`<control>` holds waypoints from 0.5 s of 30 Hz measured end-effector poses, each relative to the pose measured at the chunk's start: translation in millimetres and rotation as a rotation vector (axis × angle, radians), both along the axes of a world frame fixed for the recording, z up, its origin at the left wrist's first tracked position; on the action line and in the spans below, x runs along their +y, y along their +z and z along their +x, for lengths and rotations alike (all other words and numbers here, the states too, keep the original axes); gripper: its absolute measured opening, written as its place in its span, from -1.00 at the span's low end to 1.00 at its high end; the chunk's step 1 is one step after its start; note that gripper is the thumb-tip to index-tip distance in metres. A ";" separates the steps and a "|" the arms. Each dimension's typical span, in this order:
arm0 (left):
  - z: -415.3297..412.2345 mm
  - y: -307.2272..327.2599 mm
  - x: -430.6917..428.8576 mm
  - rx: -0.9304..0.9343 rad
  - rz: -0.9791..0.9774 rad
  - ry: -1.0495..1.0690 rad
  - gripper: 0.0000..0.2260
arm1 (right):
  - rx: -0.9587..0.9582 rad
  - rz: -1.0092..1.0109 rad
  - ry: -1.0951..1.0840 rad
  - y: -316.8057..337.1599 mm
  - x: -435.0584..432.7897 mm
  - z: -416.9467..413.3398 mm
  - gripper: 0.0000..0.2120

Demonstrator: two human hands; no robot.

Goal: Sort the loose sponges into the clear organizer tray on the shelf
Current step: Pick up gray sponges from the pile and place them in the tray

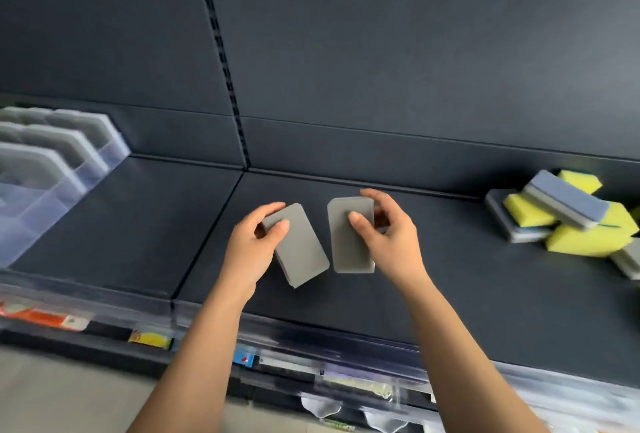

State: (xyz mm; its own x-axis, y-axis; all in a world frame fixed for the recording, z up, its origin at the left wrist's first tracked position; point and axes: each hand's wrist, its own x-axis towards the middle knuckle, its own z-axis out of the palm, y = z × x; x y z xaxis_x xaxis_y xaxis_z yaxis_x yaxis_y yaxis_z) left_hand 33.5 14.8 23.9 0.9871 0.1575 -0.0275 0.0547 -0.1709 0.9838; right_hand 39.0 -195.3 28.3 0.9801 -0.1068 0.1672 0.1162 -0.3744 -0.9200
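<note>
Sponges formed a loose pile point(568, 214) at the far right of the shelf point(450, 294). The pile consisted of yellow blocks with grey pads, and they overlapped at mixed angles. One grey-topped block lay tilted across the others.

Two flat grey sponges were held over the middle of the shelf, near its front half. The left hand point(258, 242) gripped the left grey sponge point(304, 256), with the thumb pressed on the upper face and the fingers curled round the far edge. The right hand point(384, 235) gripped the right grey sponge point(349, 249) in the same manner, with the thumb on top and the fingers curled behind the right edge. The two sponges were close together but did not touch. It could not be determined whether either sponge touched the shelf.

The clear organizer tray point(86, 173) stood at the far left of the shelf, well apart from both hands. Grey pieces stood on edge in its rear compartments.

The shelf deck was dark, matt and made of two panels that met at a seam to the left of the hands. A dark back panel point(381, 51) rose behind it, divided by a slotted upright point(221, 62). A clear front rail point(311, 339) ran along the shelf edge. Packaged goods point(52, 316) were visible on a lower level, blurred. A pale floor point(52, 394) showed at the bottom left.
</note>
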 end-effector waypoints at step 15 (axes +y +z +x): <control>-63.3 11.3 234.7 -0.055 0.049 0.231 -0.86 | -0.053 0.039 0.201 7.6 249.2 -22.0 -0.70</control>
State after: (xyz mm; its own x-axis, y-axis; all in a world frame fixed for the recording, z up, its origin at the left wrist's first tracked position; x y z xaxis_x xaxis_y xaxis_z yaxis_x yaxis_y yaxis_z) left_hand -29.9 249.5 35.2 0.9244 0.3796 0.0383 0.0447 -0.2073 0.9772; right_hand 17.1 53.9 35.9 0.9722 0.0829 0.2191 0.2341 -0.3031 -0.9238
